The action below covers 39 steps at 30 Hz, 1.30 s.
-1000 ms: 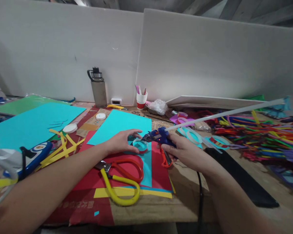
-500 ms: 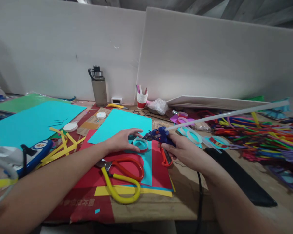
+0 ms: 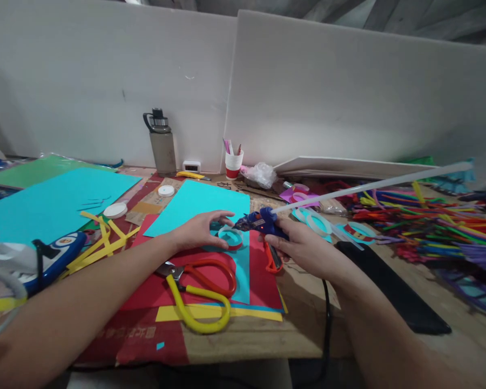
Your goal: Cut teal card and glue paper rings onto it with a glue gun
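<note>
My right hand (image 3: 297,237) is closed around a blue glue gun (image 3: 261,221), a long white glue stick (image 3: 372,186) jutting from its back. The gun's nozzle is at the rim of a small paper ring (image 3: 230,237), pale blue with a red band, on the turquoise paper (image 3: 198,202). My left hand (image 3: 200,229) is beside the ring, thumb and fingers apart around its left side; whether they touch it I cannot tell. Under the right hand lies an orange-red utility knife (image 3: 272,256). Scissors (image 3: 204,289) with one red and one yellow handle lie in front on red paper (image 3: 265,289).
Yellow paper strips (image 3: 105,237) and a blue-white device (image 3: 56,259) are at left. A bottle (image 3: 162,148) and a paper cup of pens (image 3: 234,163) stand at the back. Right are more paper rings (image 3: 318,222), a black slab (image 3: 389,286) and colourful pipe cleaners (image 3: 437,221). A black cord (image 3: 327,319) hangs over the front edge.
The view has shifted slightly. The glue gun's nozzle stays at the ring's rim, and both hands keep nearly the same pose.
</note>
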### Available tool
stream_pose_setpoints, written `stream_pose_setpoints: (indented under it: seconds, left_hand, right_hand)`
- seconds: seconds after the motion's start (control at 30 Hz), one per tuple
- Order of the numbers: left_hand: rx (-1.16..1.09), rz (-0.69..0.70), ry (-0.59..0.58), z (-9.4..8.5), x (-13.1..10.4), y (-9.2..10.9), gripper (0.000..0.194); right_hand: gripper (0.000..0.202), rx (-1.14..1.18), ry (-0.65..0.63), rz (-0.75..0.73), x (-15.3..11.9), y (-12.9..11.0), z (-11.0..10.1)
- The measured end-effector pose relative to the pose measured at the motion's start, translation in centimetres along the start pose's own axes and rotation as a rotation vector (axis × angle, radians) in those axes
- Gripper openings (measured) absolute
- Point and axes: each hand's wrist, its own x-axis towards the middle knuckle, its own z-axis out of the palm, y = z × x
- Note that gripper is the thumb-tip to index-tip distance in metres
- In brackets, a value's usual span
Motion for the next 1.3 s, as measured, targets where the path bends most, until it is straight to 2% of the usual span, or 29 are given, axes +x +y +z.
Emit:
stream_pose_setpoints:
  seconds: [0.2, 0.6, 1.3]
  left_hand:
    - [0.009, -0.013, -0.014, -0.16, -0.04, 0.18, 0.080]
    - [0.006, -0.035, -0.036, -0.18, 0.15, 0.36, 0.080]
    - [-0.007, -0.045, -0.045, -0.21, -0.01, 0.56, 0.079]
  right_hand:
    - [0.031, -0.009, -0.044, -0.005, -0.03, 0.11, -0.04]
    - [0.028, 0.044, -0.099, 0.019, -0.10, -0.37, 0.00]
    - [0.028, 0.046, -0.087, 0.025, -0.12, -0.53, 0.17]
